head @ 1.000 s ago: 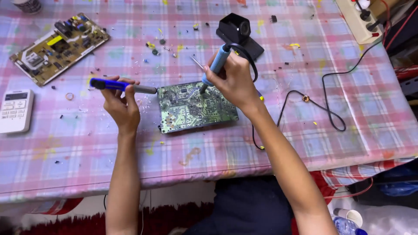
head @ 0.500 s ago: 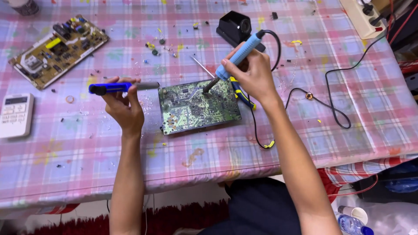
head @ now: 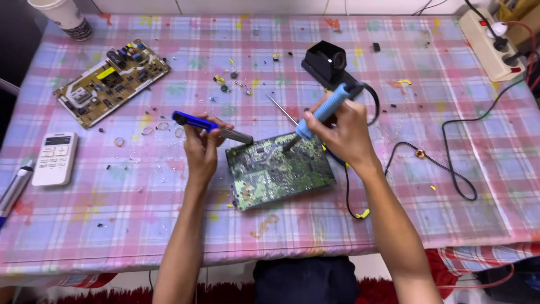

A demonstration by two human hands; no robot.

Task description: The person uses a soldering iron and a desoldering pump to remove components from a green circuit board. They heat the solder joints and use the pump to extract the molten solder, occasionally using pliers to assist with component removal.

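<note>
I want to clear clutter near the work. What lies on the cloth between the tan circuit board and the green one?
In the head view, between the tan circuit board and the green circuit board lie rubber-band-like rings and small dark bits; the left hand with its blue tool crosses there too.

a tan circuit board (head: 111,83) lies far left on the checked desk (head: 478,225), near a white remote (head: 54,159), paper cup (head: 66,17) and power strip (head: 493,44).

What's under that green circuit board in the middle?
The green board lies on the checked tablecloth. A black cable passes by its right edge. Whatever lies directly beneath the board is covered.
</note>
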